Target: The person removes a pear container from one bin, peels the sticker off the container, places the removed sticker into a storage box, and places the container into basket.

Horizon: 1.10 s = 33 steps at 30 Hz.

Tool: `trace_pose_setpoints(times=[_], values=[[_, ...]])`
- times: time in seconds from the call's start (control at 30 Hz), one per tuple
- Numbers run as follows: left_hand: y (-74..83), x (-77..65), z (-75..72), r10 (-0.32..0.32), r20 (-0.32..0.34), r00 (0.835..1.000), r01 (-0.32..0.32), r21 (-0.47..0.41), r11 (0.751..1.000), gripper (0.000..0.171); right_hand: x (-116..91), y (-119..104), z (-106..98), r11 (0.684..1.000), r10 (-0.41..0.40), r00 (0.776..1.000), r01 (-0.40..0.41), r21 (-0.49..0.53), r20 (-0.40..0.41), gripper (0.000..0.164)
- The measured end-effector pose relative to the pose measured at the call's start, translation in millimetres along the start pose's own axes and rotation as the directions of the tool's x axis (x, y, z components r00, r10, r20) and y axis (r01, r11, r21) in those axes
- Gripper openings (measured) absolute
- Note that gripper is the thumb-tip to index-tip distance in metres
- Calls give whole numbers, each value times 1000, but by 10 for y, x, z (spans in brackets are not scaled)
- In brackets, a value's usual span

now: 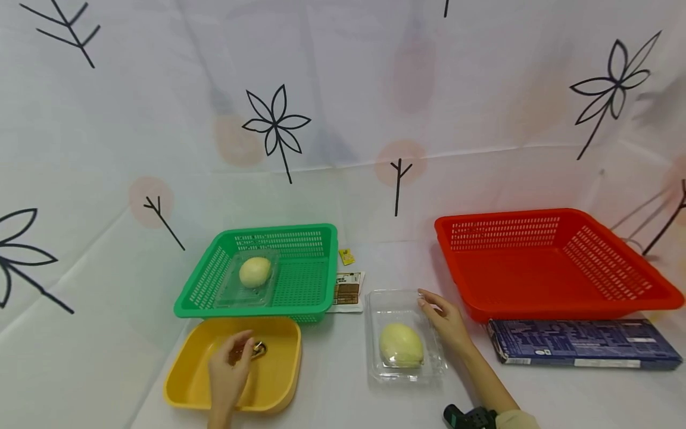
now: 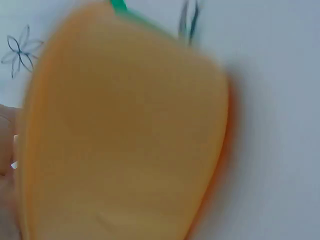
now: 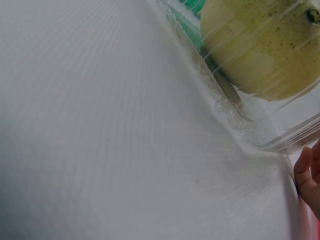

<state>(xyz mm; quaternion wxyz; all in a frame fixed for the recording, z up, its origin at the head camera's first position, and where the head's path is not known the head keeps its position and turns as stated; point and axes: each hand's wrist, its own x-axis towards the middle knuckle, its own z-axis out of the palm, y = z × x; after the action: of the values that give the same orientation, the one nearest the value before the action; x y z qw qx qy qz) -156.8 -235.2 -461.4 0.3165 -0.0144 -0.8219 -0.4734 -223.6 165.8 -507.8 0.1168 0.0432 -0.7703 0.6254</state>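
Note:
In the head view my left hand (image 1: 229, 369) is over the yellow basin (image 1: 289, 363), fingers bent toward the thumb. At its fingertips is a small shiny metal object (image 1: 259, 350), gold and dark; its kind I cannot tell. The basin's wall fills most of the left wrist view, with part of that hand at the left edge. My right hand (image 1: 446, 319) holds the upper right edge of a clear plastic clamshell box (image 1: 383, 307) between thumb and index finger. Inside lies a pale yellow-green, speckled fruit (image 1: 402, 345), its dark stem end visible in the right wrist view (image 3: 313, 16).
Behind the basin stands a green basket (image 1: 305, 277) holding another clear box with a pale round fruit (image 1: 255, 272). Beside it lie a brown-and-white packet (image 1: 348, 291) and a small yellow sachet (image 1: 346, 257). A red basket (image 1: 514, 280) and a dark blue box (image 1: 584, 344) occupy the right side.

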Motion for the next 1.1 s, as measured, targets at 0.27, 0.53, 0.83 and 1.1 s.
trace_pose_setpoints(times=[0.27, 0.53, 0.83, 1.1], values=[[433, -177, 477, -23, 195, 980, 101, -401, 911, 13, 0, 2, -18, 999, 33, 999, -33, 14, 4, 38], [716, -272, 991, 27, 456, 889, 173, -392, 903, 30, 6, 2, -10, 999, 34, 999, -34, 15, 7, 38], [750, -257, 1373, 16, 652, 758, 245, -307, 920, 63, 14, 17, -11, 1000, 11, 1000, -11, 5, -2, 37], [782, -347, 1515, -21, 653, 757, 211, -214, 954, 70, -16, -21, 0, 999, 48, 999, -48, 17, -6, 38]])
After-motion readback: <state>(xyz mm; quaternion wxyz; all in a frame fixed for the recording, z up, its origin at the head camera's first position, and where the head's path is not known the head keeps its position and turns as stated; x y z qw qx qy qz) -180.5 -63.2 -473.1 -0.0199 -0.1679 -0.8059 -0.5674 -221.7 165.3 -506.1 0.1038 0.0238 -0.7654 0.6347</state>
